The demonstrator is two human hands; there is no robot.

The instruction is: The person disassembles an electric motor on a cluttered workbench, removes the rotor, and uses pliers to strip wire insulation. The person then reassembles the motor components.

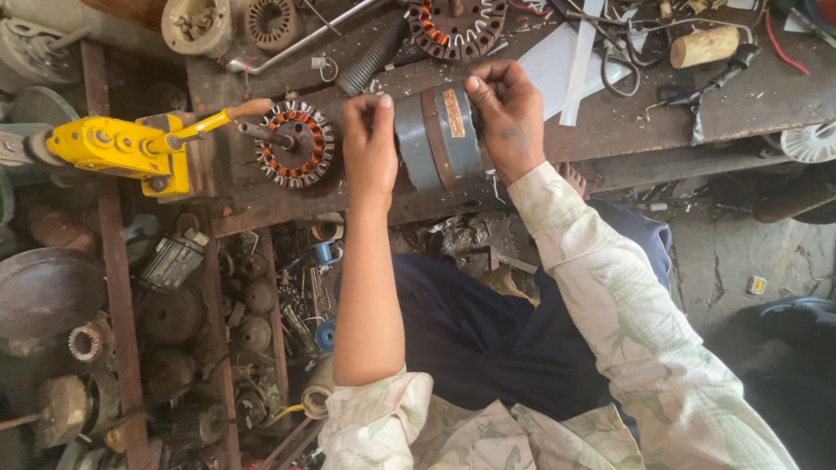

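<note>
Motor housing (440,135), a grey drum with a rusty brown band around its middle and a worn label on it, lies on its side at the front edge of the rusty metal counter (610,122), held between both hands. Left hand (369,144) is pressed flat against its left end, fingers up over the rim; right hand (509,113) is curled around the right end, gripping it. Just left of the left hand stands a copper-wound stator (296,144) on a shaft, and beyond it a yellow winding tool (122,148) with a wooden-handled crank. Behind the housing lie a black ribbed hose (370,59), a second stator (455,26), white strips (579,65) and a wooden handle (704,46). Below the counter, shelves (122,331) hold dusty motor parts.
</note>
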